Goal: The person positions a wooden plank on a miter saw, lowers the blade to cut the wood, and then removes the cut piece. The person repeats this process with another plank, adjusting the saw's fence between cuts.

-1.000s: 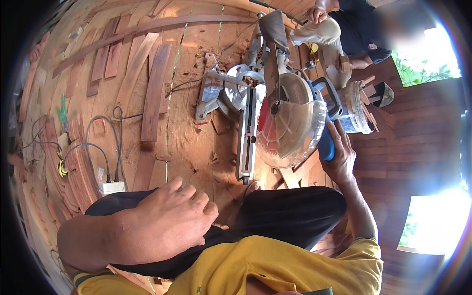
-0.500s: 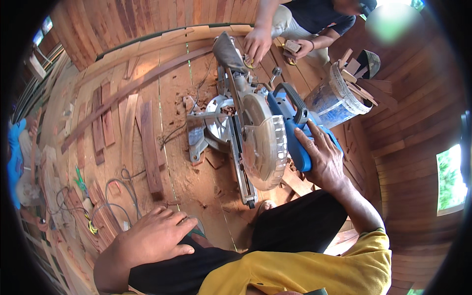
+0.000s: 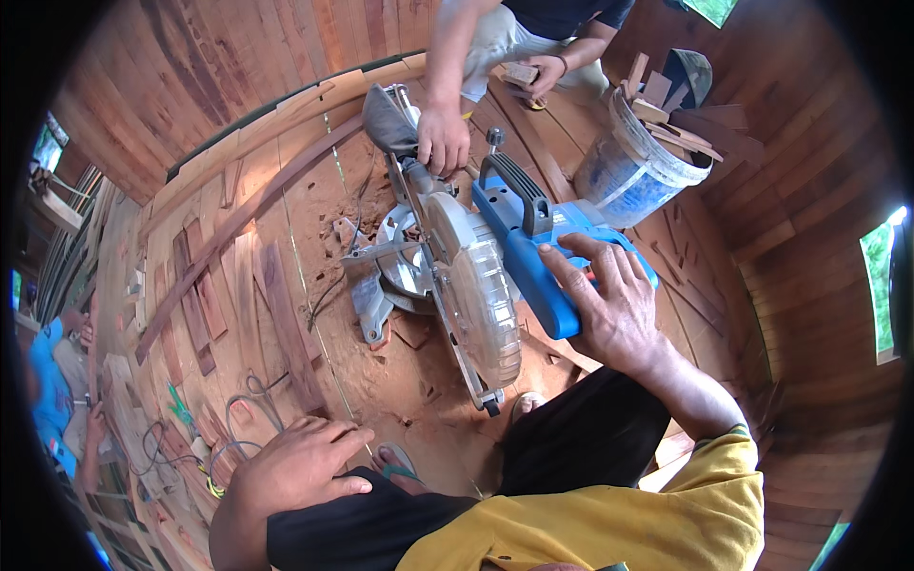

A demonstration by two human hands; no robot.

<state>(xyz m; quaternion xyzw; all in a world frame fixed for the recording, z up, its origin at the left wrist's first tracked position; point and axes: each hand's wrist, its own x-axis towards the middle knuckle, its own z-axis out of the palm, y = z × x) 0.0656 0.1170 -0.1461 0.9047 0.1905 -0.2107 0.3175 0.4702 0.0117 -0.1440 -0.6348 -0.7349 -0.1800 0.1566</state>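
Observation:
A blue miter saw (image 3: 533, 271) with a clear blade guard (image 3: 486, 319) stands on the wooden floor before me. My right hand (image 3: 614, 305) is closed over its rear handle, thumb along the near side, a bit of red showing between thumb and fingers. My left hand (image 3: 300, 463) lies over my left knee with its fingers stretched out, holding nothing. Across from me crouches a co-worker, whose one hand (image 3: 444, 140) reaches down to the back of the saw, beside the dark dust bag (image 3: 389, 121). The co-worker's other hand holds a small wood block (image 3: 520, 73).
A paint-stained bucket (image 3: 640, 171) of wood offcuts stands at the right. Long and short boards (image 3: 283, 314) lie across the floor at left. Cables and a green-handled tool (image 3: 178, 404) are by my left hand. Another person in blue (image 3: 49, 381) sits at the far left.
The co-worker's hand has moved from beside their foot to the back of the saw. My right hand's fingers have drawn in slightly around the handle. The view has shifted a little.

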